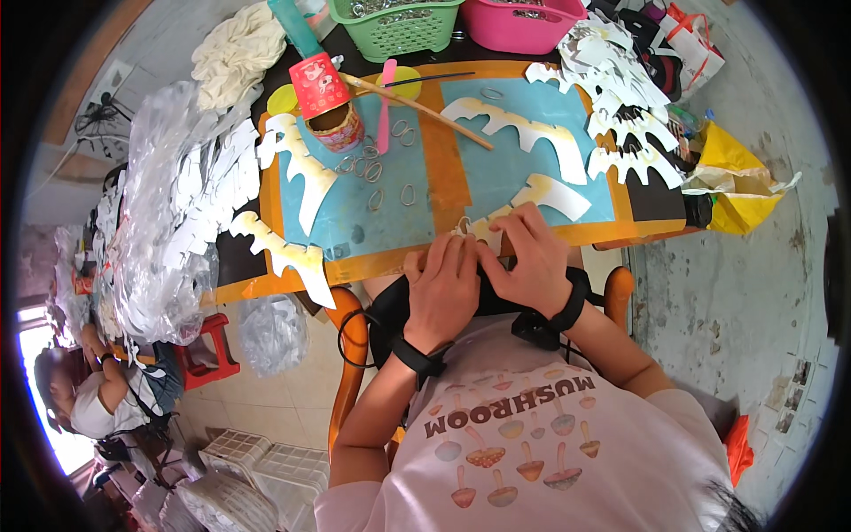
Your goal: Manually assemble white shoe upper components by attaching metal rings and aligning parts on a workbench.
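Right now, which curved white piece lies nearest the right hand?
The white piece just beyond the right hand, near the lower-right corner of the blue sheet; the others lie farther off.

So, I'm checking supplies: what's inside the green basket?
Small shiny metal pieces show at the top of the green basket; whatever lies under them is covered.

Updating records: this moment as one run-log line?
left hand: beside right hand | right hand: over curved, notched white-and-yellow piece | ahead: oval silver metal rings

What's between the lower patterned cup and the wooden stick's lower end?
In the head view: a pink stick, a few metal rings, orange tape and blue sheeting.
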A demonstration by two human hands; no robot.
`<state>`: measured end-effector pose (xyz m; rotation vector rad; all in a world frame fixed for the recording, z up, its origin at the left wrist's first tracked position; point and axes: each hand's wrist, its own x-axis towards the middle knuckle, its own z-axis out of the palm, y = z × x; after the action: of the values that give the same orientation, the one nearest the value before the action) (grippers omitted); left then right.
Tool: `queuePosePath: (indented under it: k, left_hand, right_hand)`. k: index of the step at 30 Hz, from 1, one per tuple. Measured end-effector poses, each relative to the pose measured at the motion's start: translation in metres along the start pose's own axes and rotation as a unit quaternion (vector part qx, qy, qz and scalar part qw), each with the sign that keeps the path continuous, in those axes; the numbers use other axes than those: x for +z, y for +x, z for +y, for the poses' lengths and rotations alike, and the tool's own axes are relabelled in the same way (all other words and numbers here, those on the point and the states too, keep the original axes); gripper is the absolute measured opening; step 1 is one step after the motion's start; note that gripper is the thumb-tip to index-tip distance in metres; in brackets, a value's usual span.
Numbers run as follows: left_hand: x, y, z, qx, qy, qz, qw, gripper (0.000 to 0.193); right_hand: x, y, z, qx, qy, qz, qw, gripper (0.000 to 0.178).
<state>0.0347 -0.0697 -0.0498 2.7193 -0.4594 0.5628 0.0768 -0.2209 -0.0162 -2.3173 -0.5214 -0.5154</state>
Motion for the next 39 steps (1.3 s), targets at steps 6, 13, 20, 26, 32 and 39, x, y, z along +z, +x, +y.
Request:
queuePosePath:
  k: [6, 13, 20, 26, 32, 39]
  left_hand:
    - [0.002, -0.007, 0.001, 0.001, -0.006, -0.003, 1.0, 0.042]
    - [-0.018, 0.007, 0.0, -0.036, -0.085, 0.016, 0.996, 0.037]
    - [-0.014, 0.025, -0.033, 0.001, -0.165, -0.043, 0.985, 0.04]
    - [-0.013, 0.023, -0.029, 0.027, -0.096, -0.049, 0.994, 0.046]
    - [-0.012, 0.014, -0.026, 0.033, -0.063, -0.043, 0.997, 0.053]
    - [-0.011, 0.008, -0.026, 0.02, -0.067, -0.061, 0.996, 0.049]
  right_hand:
    - [0.016, 0.005, 0.013, 0.004, -0.017, -0.08, 0.997, 0.01]
    - [0.022, 0.005, 0.016, -0.004, -0.027, -0.072, 0.997, 0.008]
    - [0.02, 0.008, 0.012, -0.022, -0.045, -0.091, 0.995, 0.008]
    - [0.024, -0.001, 0.013, 0.001, -0.052, -0.074, 0.996, 0.011]
    - [0.023, 0.0, 0.011, 0.026, -0.052, -0.086, 0.995, 0.015]
    - [0.014, 0.02, 0.003, 0.009, -0.048, -0.03, 0.998, 0.028]
